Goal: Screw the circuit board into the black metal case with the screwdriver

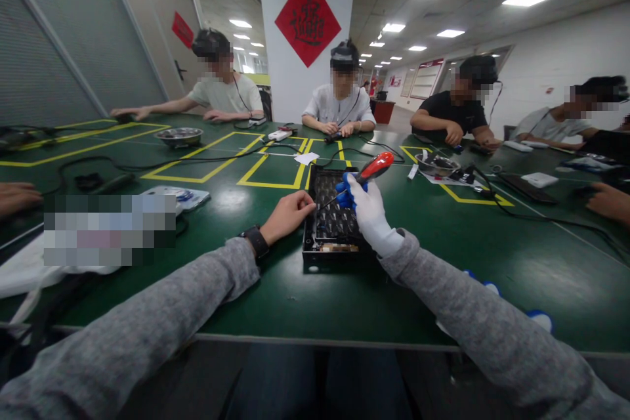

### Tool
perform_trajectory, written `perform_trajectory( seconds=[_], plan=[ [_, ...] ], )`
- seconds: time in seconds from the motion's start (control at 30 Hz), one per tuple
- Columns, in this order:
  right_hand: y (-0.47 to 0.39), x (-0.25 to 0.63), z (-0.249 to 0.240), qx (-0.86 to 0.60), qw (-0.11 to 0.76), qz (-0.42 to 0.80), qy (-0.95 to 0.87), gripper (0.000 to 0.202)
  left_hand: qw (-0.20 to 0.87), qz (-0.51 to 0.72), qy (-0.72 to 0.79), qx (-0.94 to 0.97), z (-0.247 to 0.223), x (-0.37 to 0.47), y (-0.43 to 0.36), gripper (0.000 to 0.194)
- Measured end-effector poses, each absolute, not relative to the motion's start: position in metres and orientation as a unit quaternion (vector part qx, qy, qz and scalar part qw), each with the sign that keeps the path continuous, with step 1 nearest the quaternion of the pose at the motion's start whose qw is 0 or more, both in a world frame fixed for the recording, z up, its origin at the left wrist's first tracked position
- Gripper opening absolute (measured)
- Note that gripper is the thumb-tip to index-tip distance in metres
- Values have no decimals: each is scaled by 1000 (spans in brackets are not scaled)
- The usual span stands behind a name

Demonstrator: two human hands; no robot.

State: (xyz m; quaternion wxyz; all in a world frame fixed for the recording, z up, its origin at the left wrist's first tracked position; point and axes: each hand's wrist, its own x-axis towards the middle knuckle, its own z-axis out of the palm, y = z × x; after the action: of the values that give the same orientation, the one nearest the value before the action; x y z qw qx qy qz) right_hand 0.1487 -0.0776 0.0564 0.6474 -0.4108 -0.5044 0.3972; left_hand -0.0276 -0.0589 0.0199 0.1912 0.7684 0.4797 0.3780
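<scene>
A black open case [308, 236] with a dark, shiny, patterned inside lies on the green table in front of me. My right hand [367, 207], in a white glove with blue fingertips, is closed round a screwdriver [377, 167] with a red and black handle. Its thin shaft slants down and left toward the case's left side. There my bare left hand [290, 213] has its fingers pinched together close to the shaft's tip. Whatever they hold, if anything, is too small to see. A brownish part [339, 248] shows along the near end of the case.
White plastic bags [29, 269] lie on the left. Metal bowls [180, 136] stand farther off at left and right. Black cables [211, 156] cross the table among yellow tape outlines [270, 184]. Several people sit around the table, with hands at both edges. White paper [306, 158] lies beyond the case.
</scene>
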Motion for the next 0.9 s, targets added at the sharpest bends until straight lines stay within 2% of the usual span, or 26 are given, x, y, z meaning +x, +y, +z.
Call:
perform_trajectory(
  seconds=[0.3,0.9],
  plan=[
    [-78,147,53,-404,606,408,-551,34,194,369,478,773,21,-27,-61,23],
    [-77,150,55,-445,618,377,-527,34,183,371,480,774,19,-27,-60,22]
  ],
)
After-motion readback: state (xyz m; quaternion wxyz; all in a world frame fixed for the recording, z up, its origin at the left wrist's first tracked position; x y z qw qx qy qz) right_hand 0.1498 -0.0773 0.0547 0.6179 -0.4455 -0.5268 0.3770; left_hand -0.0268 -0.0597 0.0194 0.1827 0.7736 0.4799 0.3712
